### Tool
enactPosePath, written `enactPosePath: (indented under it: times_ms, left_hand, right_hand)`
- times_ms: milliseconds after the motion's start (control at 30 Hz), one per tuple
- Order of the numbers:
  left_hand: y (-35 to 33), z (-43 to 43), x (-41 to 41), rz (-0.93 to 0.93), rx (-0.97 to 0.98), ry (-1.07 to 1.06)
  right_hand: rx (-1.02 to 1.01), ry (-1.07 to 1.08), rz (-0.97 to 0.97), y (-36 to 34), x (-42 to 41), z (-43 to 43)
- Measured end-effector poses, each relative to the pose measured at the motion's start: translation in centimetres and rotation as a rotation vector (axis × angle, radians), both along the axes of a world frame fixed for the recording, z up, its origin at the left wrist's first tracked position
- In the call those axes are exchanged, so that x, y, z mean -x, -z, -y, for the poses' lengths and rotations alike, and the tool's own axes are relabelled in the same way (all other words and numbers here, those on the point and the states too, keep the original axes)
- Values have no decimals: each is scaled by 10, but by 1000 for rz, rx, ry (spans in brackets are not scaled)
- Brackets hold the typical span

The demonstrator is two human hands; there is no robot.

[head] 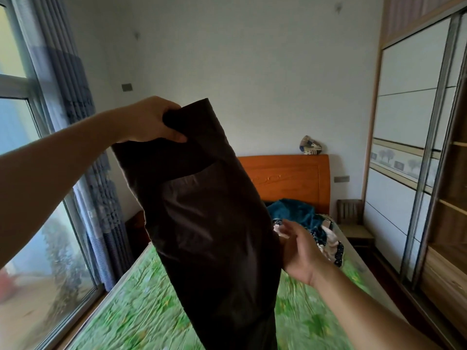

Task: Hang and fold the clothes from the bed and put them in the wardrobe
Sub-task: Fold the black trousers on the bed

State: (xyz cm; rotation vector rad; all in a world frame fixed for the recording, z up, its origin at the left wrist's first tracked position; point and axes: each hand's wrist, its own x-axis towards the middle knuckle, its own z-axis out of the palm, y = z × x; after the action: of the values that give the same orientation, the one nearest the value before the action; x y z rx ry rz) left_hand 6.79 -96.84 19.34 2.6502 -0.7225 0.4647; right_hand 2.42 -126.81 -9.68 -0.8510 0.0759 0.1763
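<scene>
A dark brown garment [209, 218] with a patch pocket hangs in the air over the bed. My left hand [154, 121] grips its top edge, fingers curled round the cloth. My right hand [300, 248] is beside the garment's right edge at mid height, fingers fairly straight, its fingertips at or behind the cloth. A heap of other clothes [310, 223], teal and patterned, lies near the head of the bed [141, 306], which has a green sheet. The wardrobe [414, 137] with sliding doors stands along the right wall.
An orange wooden headboard [290, 178] stands at the far end with a small patterned thing on top. A wooden chair [353, 223] sits between bed and wardrobe. A large window [32, 223] and blue curtain [83, 152] line the left side. Open wardrobe shelves [452, 203] show at far right.
</scene>
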Motion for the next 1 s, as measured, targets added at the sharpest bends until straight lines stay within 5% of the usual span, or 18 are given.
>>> enactPosePath:
  times_ms: [133,333,500,633,767,1000]
  left_hand:
    - [3,2,-1,-23,27,23]
    - [7,0,-6,-80,62,51]
    - [7,5,-8,-89,85,64]
    - [10,14,-7,-123,94,87]
    - [8,45,0,-105,27,162]
    - [0,77,21,-158,-123,221]
  right_hand:
    - [112,-182,135,-10,7,9]
    - [95,113,228,-28,4,21]
    - [776,371,281,-39,3,37]
    - [1173,318,341,-49,-2,62]
    - [1064,-29,498,-112,16,42]
    - [1017,168,644,-173,23,1]
